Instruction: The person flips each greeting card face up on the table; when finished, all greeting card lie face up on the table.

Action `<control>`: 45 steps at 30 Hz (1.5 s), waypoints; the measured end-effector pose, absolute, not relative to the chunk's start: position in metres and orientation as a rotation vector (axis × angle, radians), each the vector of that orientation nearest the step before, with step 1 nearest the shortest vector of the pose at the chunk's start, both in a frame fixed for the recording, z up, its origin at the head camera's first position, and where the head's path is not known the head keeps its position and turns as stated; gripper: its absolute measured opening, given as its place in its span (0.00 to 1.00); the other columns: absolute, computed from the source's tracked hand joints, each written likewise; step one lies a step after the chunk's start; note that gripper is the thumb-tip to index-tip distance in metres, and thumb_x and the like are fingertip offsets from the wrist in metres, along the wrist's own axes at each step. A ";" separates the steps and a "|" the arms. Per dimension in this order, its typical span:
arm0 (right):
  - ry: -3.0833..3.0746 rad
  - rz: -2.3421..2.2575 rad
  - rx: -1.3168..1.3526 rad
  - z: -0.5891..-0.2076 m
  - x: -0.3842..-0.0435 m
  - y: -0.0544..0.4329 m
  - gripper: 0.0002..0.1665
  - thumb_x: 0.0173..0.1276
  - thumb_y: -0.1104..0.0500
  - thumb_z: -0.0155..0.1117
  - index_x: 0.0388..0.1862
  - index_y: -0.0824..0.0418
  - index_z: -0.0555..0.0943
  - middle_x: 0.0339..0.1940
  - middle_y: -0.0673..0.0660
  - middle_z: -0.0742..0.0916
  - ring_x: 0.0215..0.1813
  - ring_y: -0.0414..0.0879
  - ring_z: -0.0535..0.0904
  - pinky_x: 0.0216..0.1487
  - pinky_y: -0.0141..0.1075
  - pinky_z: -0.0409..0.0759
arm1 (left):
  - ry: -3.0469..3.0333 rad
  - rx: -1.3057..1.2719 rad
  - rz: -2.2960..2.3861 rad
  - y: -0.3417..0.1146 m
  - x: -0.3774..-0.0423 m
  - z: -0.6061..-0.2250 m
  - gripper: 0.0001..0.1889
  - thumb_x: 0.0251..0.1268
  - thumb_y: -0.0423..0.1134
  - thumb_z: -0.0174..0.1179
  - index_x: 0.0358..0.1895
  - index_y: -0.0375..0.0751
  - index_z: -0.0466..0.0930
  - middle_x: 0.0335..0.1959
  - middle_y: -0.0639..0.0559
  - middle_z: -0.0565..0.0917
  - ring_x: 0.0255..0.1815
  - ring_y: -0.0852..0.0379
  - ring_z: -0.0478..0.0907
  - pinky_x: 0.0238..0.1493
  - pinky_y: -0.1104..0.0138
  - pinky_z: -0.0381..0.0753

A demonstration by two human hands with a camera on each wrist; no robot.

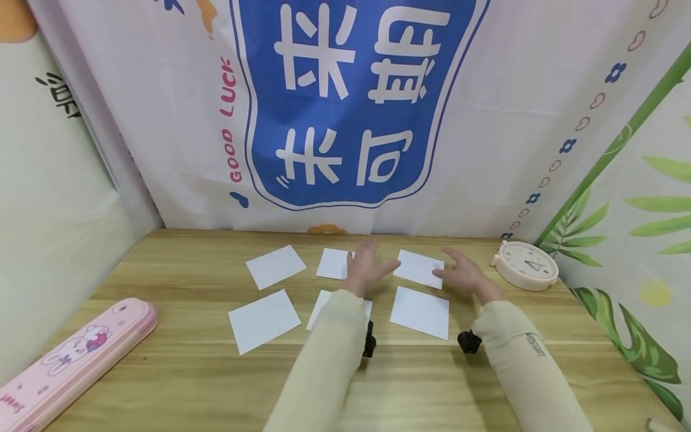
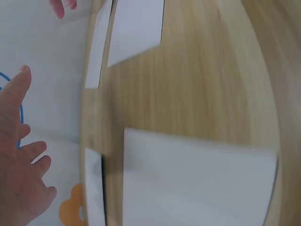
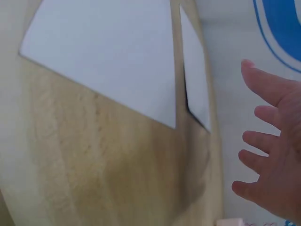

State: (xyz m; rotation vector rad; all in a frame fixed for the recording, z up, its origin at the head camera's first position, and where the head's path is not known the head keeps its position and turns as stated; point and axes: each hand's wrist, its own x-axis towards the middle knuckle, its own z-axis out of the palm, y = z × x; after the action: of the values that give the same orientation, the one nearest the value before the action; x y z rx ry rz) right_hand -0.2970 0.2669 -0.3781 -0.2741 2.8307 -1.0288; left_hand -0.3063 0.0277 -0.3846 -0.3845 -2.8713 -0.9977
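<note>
White cards lie in two rows on the wooden table. My left hand (image 1: 368, 268) hovers over the middle of the back row, fingers spread, partly covering a small back card (image 1: 330, 264). Under that forearm a front card (image 1: 320, 309) is mostly hidden. My right hand (image 1: 463, 273) is at the right edge of the back right card (image 1: 418, 267), its fingers loosely extended. The front right card (image 1: 420, 312) lies between the two forearms. In the left wrist view the left hand (image 2: 21, 165) holds nothing; the right wrist view shows the right hand (image 3: 277, 146) bare too.
Two more cards, a back left card (image 1: 276, 266) and a front left card (image 1: 264, 321), lie left of the hands. A pink pencil case (image 1: 81, 366) sits at the table's left, and a round clock (image 1: 526, 265) at the back right. A printed curtain (image 1: 189, 120) hangs behind.
</note>
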 end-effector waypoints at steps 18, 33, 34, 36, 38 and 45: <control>2.783 -1.161 -0.074 -0.418 -0.312 0.277 0.44 0.57 0.52 0.59 0.64 0.71 0.51 0.62 0.72 0.57 0.62 0.65 0.48 0.58 0.53 0.48 | -2.937 -0.419 -1.116 0.055 -0.305 -0.408 0.39 0.49 0.57 0.57 0.61 0.37 0.60 0.61 0.42 0.61 0.61 0.48 0.55 0.58 0.56 0.51; 2.943 -0.887 -0.125 -0.427 -0.308 0.281 0.46 0.55 0.46 0.59 0.63 0.71 0.53 0.63 0.71 0.55 0.63 0.64 0.46 0.57 0.57 0.40 | -3.020 -0.475 -0.895 0.057 -0.305 -0.425 0.35 0.53 0.54 0.54 0.60 0.35 0.60 0.63 0.42 0.57 0.63 0.47 0.50 0.58 0.54 0.47; 2.942 -0.864 -0.131 -0.426 -0.307 0.281 0.46 0.56 0.46 0.58 0.63 0.71 0.53 0.63 0.71 0.54 0.63 0.64 0.45 0.57 0.57 0.39 | -3.024 -0.480 -0.880 0.057 -0.304 -0.425 0.35 0.53 0.54 0.54 0.60 0.35 0.61 0.63 0.42 0.57 0.63 0.47 0.49 0.58 0.54 0.47; 2.929 -0.826 -0.130 -0.425 -0.306 0.279 0.47 0.56 0.44 0.57 0.63 0.71 0.52 0.64 0.71 0.52 0.63 0.64 0.43 0.56 0.58 0.37 | -3.038 -0.478 -0.841 0.057 -0.303 -0.426 0.35 0.53 0.54 0.54 0.60 0.36 0.60 0.63 0.43 0.56 0.63 0.47 0.48 0.58 0.54 0.47; 2.918 -0.802 -0.127 -0.424 -0.307 0.278 0.49 0.55 0.41 0.56 0.64 0.70 0.51 0.64 0.71 0.51 0.63 0.64 0.41 0.56 0.58 0.35 | -3.043 -0.467 -0.821 0.058 -0.303 -0.426 0.35 0.52 0.54 0.54 0.61 0.38 0.60 0.64 0.44 0.55 0.64 0.48 0.47 0.58 0.55 0.46; 2.926 -0.743 -0.118 -0.427 -0.309 0.276 0.49 0.55 0.37 0.54 0.65 0.66 0.52 0.64 0.70 0.50 0.63 0.64 0.39 0.56 0.59 0.34 | -2.997 -0.390 -0.885 0.060 -0.304 -0.429 0.31 0.55 0.52 0.51 0.61 0.40 0.60 0.63 0.46 0.58 0.63 0.49 0.49 0.58 0.54 0.47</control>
State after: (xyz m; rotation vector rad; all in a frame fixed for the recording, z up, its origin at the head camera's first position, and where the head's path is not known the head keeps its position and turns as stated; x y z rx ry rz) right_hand -0.3095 0.2765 -0.4271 -0.1183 2.9261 -0.7429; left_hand -0.3040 0.0596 -0.4285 -0.3904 -2.9967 -0.8850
